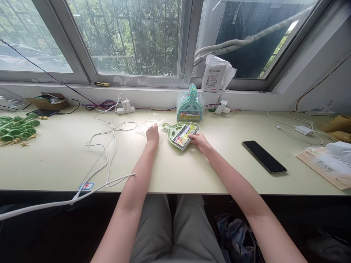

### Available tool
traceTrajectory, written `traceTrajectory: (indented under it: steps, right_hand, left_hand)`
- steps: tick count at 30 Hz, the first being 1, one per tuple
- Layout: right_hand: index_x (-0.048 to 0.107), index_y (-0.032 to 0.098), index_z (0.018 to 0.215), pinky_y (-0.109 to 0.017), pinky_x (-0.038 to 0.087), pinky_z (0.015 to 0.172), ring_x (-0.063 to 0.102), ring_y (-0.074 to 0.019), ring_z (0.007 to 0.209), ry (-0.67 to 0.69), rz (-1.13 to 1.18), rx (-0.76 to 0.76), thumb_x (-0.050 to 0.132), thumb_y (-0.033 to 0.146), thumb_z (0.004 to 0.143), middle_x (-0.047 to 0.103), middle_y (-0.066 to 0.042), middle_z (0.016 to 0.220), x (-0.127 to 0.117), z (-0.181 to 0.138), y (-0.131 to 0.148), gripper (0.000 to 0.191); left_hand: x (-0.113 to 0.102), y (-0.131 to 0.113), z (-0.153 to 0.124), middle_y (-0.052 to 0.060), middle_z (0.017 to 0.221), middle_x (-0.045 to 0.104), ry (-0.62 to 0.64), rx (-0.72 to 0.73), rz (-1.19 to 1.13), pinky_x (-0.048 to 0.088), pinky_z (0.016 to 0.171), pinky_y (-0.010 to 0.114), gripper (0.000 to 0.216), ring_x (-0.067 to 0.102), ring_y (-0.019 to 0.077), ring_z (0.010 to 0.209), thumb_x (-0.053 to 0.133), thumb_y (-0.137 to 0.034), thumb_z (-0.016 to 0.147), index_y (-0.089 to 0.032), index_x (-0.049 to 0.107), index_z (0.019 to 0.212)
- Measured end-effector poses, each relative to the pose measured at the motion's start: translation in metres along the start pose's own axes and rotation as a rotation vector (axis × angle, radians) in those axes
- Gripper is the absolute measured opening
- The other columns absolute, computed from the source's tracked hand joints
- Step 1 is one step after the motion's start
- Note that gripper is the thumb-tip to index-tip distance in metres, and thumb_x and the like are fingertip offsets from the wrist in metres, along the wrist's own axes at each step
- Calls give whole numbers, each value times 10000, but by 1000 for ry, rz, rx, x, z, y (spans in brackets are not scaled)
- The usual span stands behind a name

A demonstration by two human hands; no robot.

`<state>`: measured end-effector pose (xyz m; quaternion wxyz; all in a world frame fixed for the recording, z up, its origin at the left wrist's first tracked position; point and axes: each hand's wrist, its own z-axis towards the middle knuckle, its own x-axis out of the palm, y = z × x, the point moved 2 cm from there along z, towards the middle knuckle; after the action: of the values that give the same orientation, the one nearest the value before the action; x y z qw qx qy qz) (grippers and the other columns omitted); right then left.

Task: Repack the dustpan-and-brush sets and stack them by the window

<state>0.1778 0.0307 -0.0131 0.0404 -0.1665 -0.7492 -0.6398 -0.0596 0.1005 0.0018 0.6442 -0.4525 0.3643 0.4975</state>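
A light green mini dustpan [173,133] with a dark-bristled brush and a printed label lies tilted at the middle of the table. My right hand [200,141] grips its label and bristle end, thumb on top. To its left, my left hand [153,134] is closed on a crumpled clear plastic bag [144,127], which spreads flat around the fingers. Behind them, a stack of similar dustpan sets [189,106] in clear wrapping stands upright against the wall under the window.
White cables [105,146] run across the table on my left, near a power strip [126,109]. Green plastic parts [19,128] are piled at far left. A black phone [264,156] and a tissue pack [326,164] lie right. A white-wrapped box [215,76] stands on the sill.
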Motion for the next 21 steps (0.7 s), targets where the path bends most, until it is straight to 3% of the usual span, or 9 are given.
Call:
traceTrajectory:
  steps: [4, 10, 17, 21]
  right_hand:
    - [688, 69, 842, -244, 612, 671, 717, -172, 751, 58, -12, -3, 665, 32, 756, 746, -116, 871, 5, -4, 0, 96]
    - [692, 94, 836, -269, 615, 712, 717, -181, 777, 83, 1, -71, 723, 79, 726, 747, -95, 879, 9, -3, -2, 114]
    - [668, 120, 826, -287, 609, 797, 707, -169, 823, -25, 80, -189, 719, 126, 747, 740, -64, 890, 4, 0, -3, 95]
    - [665, 120, 822, -300, 601, 823, 704, -168, 826, -10, 85, -181, 737, 140, 729, 736, -63, 884, 6, -1, -3, 119]
  left_hand:
    - [-4, -7, -3, 142, 1041, 658, -91, 83, -73, 494, 806, 341, 466, 630, 248, 965, 323, -26, 862, -163, 534, 1254]
    - [-5, -27, -12, 113, 1156, 624, -85, 357, -131, 491, 821, 346, 421, 552, 257, 1114, 350, -61, 889, -206, 557, 1226]
    - [-14, -35, -18, 84, 1194, 623, -134, 398, -211, 480, 866, 335, 419, 521, 227, 1155, 342, -90, 914, -217, 543, 1258]
    - [-13, -48, -24, 75, 1216, 622, -116, 472, -272, 480, 874, 318, 416, 519, 210, 1172, 331, -101, 923, -214, 532, 1269]
